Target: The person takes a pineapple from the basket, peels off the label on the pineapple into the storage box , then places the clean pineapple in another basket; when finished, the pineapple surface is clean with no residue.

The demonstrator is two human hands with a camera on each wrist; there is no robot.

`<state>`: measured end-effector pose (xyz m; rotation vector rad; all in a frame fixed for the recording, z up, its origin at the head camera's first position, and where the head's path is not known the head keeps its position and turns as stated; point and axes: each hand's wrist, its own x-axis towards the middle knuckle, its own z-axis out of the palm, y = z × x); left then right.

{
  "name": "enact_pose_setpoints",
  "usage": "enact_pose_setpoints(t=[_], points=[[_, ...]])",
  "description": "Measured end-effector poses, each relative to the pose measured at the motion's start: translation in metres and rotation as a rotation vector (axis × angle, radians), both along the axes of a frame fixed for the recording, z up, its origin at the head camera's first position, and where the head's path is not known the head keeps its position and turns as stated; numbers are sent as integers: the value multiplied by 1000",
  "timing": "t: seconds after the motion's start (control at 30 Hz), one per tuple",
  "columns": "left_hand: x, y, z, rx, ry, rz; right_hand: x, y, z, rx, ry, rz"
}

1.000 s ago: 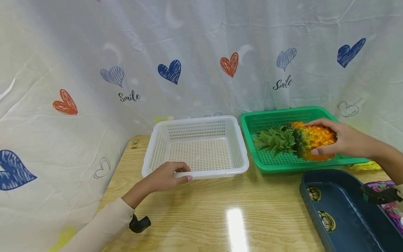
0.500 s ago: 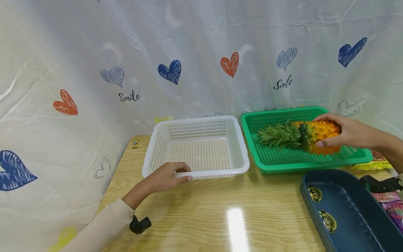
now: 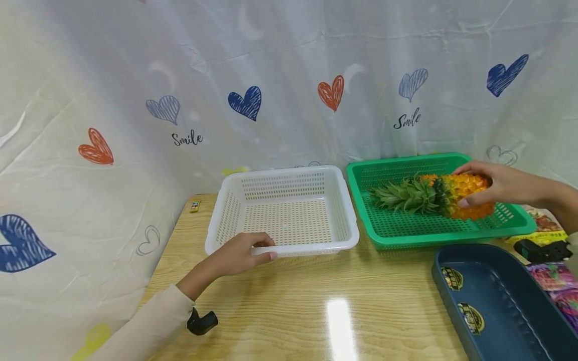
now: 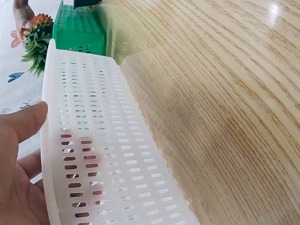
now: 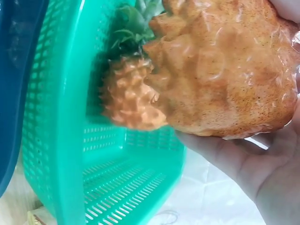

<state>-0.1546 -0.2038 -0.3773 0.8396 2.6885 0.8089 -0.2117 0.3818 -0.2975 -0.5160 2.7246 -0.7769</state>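
My right hand (image 3: 501, 185) grips a large orange pineapple (image 3: 469, 198) by its body, thumb on the near side and fingers over the far side. The fruit lies sideways over the green basket (image 3: 402, 241), its leafy crown (image 3: 406, 195) pointing left. In the right wrist view a smaller pineapple (image 5: 131, 96) sits in the basket behind the held pineapple (image 5: 225, 70). With my left hand (image 3: 246, 253) I hold the front rim of the white basket (image 3: 311, 249), thumb outside and fingers over the inner side. The left wrist view shows that hand (image 4: 23, 164) at the rim.
A dark blue tray (image 3: 510, 311) stands at the front right of the wooden table (image 3: 280, 311), close to the green basket. Colourful packets (image 3: 557, 286) lie beyond it at the right. A tiny yellow packet (image 3: 194, 206) lies left of the white basket. A curtain (image 3: 289, 75) hangs behind.
My right hand has moved a little to the right with the large pineapple over the green basket. My left hand stays on the white basket's rim.
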Motion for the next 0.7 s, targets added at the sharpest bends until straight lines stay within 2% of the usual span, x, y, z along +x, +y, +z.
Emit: enact_pose_setpoints(t=[0.37, 0.7], points=[[0, 0, 0, -5, 11, -5, -19, 3, -7, 56, -64, 34], [-1, 0, 0, 7, -2, -13, -25, 2, -14, 51, -132, 79]])
